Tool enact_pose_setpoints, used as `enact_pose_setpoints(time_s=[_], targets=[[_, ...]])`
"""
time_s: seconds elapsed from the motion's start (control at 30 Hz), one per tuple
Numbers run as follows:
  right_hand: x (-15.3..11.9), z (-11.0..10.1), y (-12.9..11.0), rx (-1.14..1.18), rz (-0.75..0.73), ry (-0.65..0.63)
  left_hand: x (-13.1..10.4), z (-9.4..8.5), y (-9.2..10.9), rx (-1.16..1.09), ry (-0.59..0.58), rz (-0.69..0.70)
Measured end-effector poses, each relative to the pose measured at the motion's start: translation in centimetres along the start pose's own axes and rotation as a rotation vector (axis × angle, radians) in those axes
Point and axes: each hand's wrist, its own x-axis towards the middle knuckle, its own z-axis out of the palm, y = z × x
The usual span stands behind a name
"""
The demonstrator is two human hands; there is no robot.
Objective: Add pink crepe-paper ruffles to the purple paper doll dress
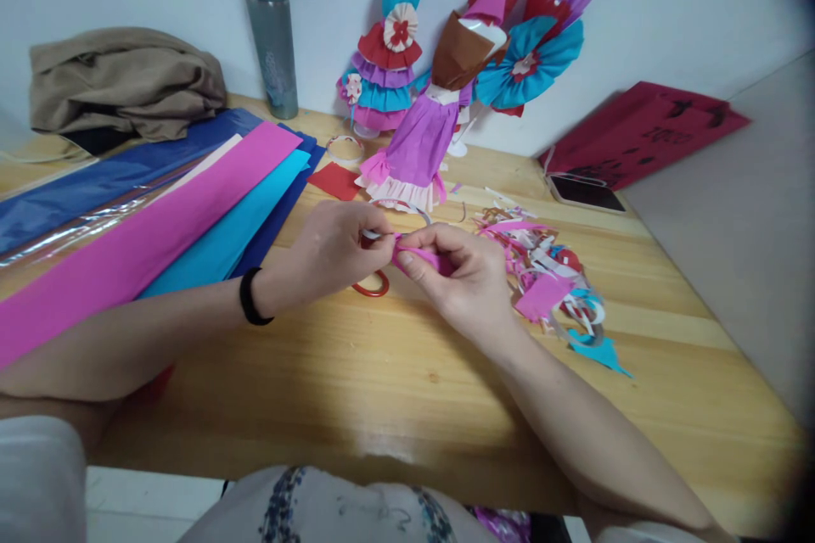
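A small strip of pink crepe paper (428, 259) is pinched between my two hands above the middle of the table. My left hand (340, 246), with a black band at the wrist, grips its left end between thumb and fingers. The longer part lies in my right hand (463, 278), thumb pressed on top. Under my left hand an orange-red ring handle (373, 283) shows, perhaps of scissors; the rest is hidden. Just behind my hands stands a small dress form in a purple paper skirt (415, 140) with a brown top.
Crepe paper sheets, pink (159, 216) and blue (220, 246), lie at left. Paper scraps (541, 271) are heaped at right near a phone (587, 193) and red bag (649, 136). Behind stand a flask (271, 42), bundled cloth (124, 76) and other paper-dressed forms (385, 59).
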Motion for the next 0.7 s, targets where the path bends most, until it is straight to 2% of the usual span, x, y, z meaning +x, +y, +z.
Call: enact_pose_setpoints(time_s=[0.33, 0.7], targets=[[0.17, -0.14, 0.7, -0.08, 0.022, 0.103, -0.09, -0.03, 0.35, 0.033, 0.012, 0.0], [0.17, -0.1, 0.47, -0.128, -0.047, 0.129, -0.08, 0.03, 0.35, -0.016, 0.01, 0.021]])
